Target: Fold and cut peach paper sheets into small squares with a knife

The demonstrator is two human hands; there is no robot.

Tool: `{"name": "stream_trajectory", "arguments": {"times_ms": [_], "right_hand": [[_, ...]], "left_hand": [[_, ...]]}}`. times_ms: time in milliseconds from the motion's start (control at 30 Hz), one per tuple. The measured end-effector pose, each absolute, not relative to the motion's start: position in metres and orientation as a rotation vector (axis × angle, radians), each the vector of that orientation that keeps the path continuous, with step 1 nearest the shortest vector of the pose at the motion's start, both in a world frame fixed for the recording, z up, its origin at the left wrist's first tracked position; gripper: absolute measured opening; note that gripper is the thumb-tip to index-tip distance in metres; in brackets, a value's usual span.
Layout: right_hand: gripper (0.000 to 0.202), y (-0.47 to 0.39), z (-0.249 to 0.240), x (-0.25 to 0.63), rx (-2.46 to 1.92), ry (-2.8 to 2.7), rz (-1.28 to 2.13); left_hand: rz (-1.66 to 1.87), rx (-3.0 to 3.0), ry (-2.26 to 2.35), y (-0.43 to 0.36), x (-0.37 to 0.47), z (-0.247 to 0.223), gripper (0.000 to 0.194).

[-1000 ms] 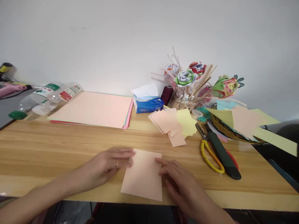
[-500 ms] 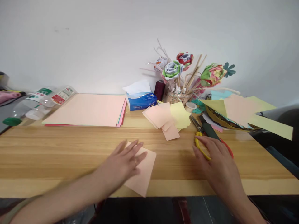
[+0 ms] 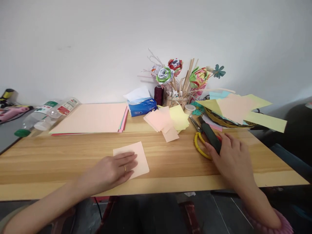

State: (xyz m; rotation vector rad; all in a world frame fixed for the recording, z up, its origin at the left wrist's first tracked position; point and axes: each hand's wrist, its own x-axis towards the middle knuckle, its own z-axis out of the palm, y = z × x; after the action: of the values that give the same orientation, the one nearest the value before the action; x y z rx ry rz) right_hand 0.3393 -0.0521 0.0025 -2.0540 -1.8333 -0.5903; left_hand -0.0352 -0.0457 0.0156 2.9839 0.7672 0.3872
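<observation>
My left hand (image 3: 117,170) lies flat, fingers stretched out, on a square of pale pink paper (image 3: 140,158) near the table's front edge. Over at the right, my right hand (image 3: 231,159) curls around the lower end of a long dark green object (image 3: 211,136); its kind is not clear. A bit of red handle shows under those fingers. Just left of the right thumb are scissors with a yellow handle (image 3: 198,148), lying on the table. Pink and yellow paper squares (image 3: 162,118) are loosely piled behind, between the two hands.
A stack of large coloured sheets (image 3: 95,118) lies back left, beside plastic bottles (image 3: 44,113). Along the wall are a blue tissue pack (image 3: 141,106), a purple thread spool (image 3: 159,95) and paper flowers (image 3: 164,75) in a holder. A paper-filled basket (image 3: 219,120) stands right.
My left hand has shifted left with the pink square, which has turned and lies under flat fingers. My right hand has closed around the dark green object beside the scissors. The view has moved slightly.
</observation>
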Motion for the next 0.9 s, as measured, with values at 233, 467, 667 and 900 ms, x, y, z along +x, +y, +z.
{"name": "stream_trajectory", "arguments": {"times_ms": [233, 467, 667, 900], "right_hand": [[0.041, -0.035, -0.002, 0.346, -2.111, -1.924, -0.562], [0.038, -0.043, 0.004, 0.337, -2.138, -1.877, -0.619], [0.050, -0.079, 0.017, 0.334, -2.178, -1.730, -0.618], [0.049, -0.129, 0.016, 0.328, -1.850, -1.813, -0.209]], "left_hand": [[0.401, 3.122, 0.737, -0.052, -0.028, 0.018, 0.028], [0.435, 2.969, 0.785, -0.060, -0.037, 0.008, 0.043], [0.497, 2.829, 0.678, -0.079, -0.050, 0.004, 0.033], [0.806, 2.077, 1.190, -0.084, -0.046, -0.001, 0.021]]}}
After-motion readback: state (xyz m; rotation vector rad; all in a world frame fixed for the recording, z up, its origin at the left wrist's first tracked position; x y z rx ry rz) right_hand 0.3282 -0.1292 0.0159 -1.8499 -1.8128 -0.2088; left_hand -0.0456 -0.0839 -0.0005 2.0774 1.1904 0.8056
